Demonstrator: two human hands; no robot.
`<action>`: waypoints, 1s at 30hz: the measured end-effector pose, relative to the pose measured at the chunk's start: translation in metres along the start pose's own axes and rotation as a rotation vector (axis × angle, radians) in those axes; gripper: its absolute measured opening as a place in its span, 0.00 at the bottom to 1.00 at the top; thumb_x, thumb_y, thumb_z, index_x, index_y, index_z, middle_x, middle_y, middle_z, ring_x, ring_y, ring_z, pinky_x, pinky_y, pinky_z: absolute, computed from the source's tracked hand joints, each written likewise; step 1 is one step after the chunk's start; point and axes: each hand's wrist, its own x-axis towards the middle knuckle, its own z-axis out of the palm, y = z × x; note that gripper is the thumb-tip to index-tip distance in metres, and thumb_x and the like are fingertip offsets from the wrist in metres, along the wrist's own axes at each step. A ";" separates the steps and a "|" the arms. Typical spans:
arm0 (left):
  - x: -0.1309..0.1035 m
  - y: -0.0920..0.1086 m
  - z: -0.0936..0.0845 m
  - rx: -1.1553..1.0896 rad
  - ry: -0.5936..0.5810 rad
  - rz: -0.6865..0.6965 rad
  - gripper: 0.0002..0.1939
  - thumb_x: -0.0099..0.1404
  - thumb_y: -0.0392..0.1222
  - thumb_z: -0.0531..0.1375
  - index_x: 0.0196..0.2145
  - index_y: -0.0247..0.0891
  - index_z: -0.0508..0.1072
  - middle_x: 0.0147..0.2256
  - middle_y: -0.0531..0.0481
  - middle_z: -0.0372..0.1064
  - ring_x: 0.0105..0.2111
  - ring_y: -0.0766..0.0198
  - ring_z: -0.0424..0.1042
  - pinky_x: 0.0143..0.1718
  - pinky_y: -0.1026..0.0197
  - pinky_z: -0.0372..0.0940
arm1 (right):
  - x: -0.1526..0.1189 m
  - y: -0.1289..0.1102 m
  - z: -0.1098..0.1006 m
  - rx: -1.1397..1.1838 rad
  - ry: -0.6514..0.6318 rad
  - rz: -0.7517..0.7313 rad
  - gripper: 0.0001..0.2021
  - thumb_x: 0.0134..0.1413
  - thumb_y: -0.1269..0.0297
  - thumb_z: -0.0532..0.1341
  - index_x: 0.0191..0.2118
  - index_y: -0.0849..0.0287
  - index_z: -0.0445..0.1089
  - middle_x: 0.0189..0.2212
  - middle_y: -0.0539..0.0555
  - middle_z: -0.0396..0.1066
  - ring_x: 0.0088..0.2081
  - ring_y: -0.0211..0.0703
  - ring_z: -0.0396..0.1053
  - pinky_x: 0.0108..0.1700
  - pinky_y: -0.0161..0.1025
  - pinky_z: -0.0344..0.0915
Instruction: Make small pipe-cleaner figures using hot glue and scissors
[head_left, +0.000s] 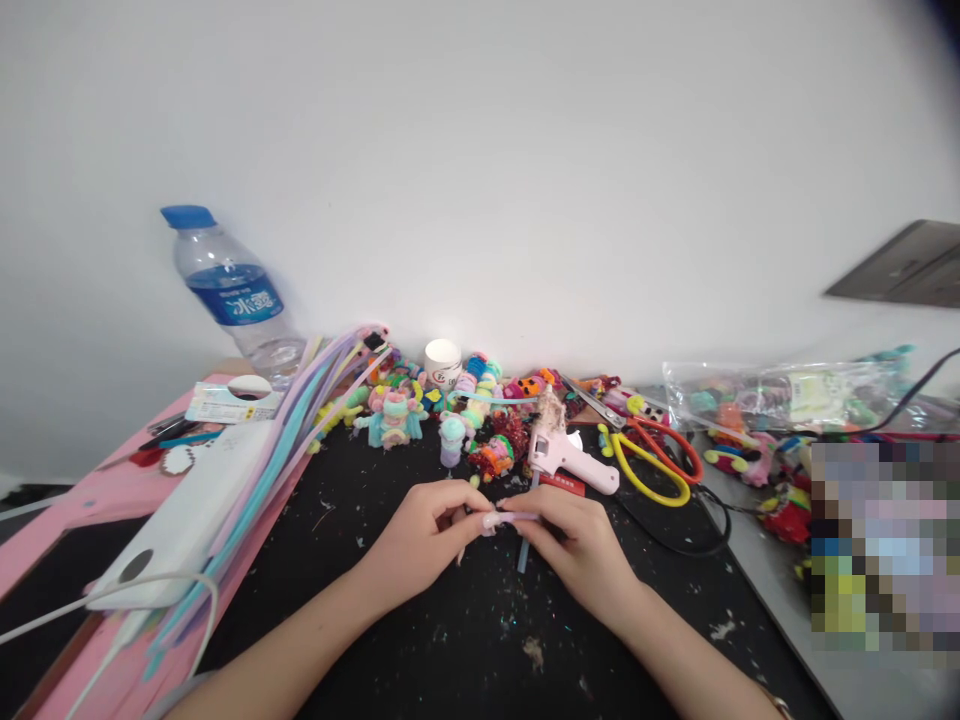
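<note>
My left hand (439, 530) and my right hand (570, 535) meet over the black table mat. Both are closed, pinching a short pale purple pipe cleaner (519, 516) stretched between their fingertips. The far ends of this piece are hidden by my fingers. Just beyond my right hand lies a pink hot glue gun (574, 464), its nozzle side caked with brownish residue. A translucent glue stick (523, 556) projects from it towards me, passing beside my right fingers. A small pastel fuzzy figure (451, 441) stands beyond my left hand.
Scissors with yellow and orange handles (651, 490) lie right of the glue gun. Fuzzy figures, a paper cup (443, 362) and a plastic bag (780, 395) line the wall. At left are long pipe cleaners (281, 440), a white box (180, 510) and a water bottle (232, 290).
</note>
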 end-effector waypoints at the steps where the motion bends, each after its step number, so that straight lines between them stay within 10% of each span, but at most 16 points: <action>1: 0.000 0.001 0.000 -0.031 0.006 -0.020 0.12 0.61 0.45 0.56 0.30 0.33 0.73 0.25 0.53 0.65 0.19 0.71 0.59 0.21 0.67 0.56 | 0.000 0.000 0.000 -0.009 0.010 0.013 0.08 0.57 0.70 0.57 0.40 0.57 0.72 0.34 0.53 0.75 0.35 0.41 0.71 0.39 0.34 0.66; 30: 0.001 -0.004 0.000 -0.209 -0.159 -0.122 0.08 0.52 0.40 0.64 0.23 0.32 0.72 0.21 0.55 0.66 0.22 0.69 0.64 0.25 0.66 0.58 | -0.003 -0.001 0.001 -0.117 -0.208 -0.078 0.10 0.62 0.71 0.47 0.38 0.58 0.65 0.29 0.53 0.66 0.30 0.39 0.64 0.32 0.33 0.61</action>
